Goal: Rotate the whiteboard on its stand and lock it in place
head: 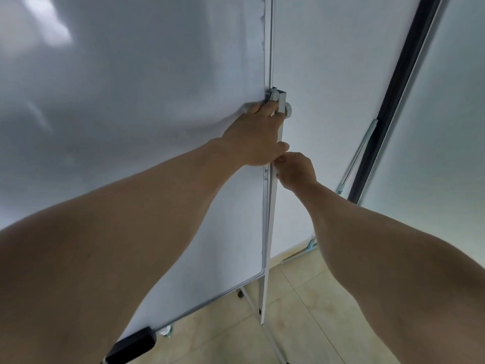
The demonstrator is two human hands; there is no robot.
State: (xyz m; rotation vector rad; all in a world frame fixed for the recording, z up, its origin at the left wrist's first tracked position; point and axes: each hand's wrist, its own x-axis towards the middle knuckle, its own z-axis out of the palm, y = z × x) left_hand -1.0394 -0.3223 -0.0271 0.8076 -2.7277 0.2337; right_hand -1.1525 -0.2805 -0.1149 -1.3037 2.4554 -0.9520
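Note:
A large whiteboard fills the left and middle of the view, upright in its metal frame. Its right edge meets the white stand post at a pivot bracket with a round locking knob. My left hand lies flat on the board's right edge just below the bracket, fingers reaching up to the pivot. Just below it, my right hand has its fingers pinched on the stand post. What the fingertips hold is hidden.
A white wall stands behind the board. A dark door or window frame runs diagonally at right. Tiled floor shows below, with the stand's leg. A black eraser sits at the board's bottom edge.

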